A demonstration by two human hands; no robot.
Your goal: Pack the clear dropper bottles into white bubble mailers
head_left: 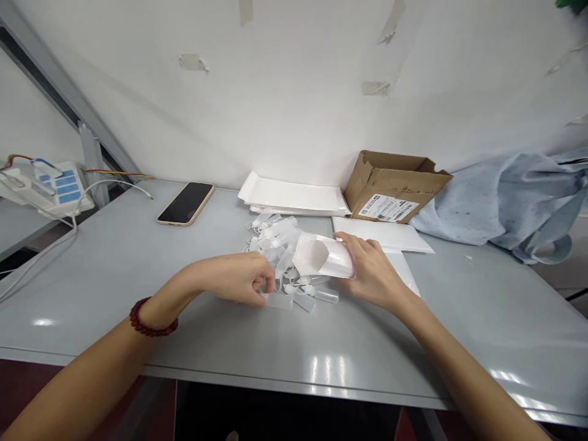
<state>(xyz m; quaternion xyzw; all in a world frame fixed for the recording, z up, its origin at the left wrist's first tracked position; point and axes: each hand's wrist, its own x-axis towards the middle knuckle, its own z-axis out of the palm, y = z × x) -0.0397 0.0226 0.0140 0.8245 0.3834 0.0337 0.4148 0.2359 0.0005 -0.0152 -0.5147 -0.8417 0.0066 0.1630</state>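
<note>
In the middle of the table, a loose heap of small translucent plastic bottles point(281, 236) with white caps lies spread out. My left hand point(243, 277) is at the heap's near left edge, its fingers curled and pinched on the end of one translucent bottle point(279, 300) that lies flat. Above the right side of the heap, my right hand point(367, 266) grips a white padded envelope point(337, 257). The envelope's mouth gapes towards the left; its inside is only partly visible. Several bottles lie just below the envelope, partly hidden by it.
Behind the heap lies a stack of white envelopes point(296, 195). An open cardboard box point(397, 187) stands on the right, with flat white envelopes point(381, 233) before it. Blue-grey cloth point(496, 202) lies farther right. A phone point(186, 203) and white cable point(73, 226) are on the left.
</note>
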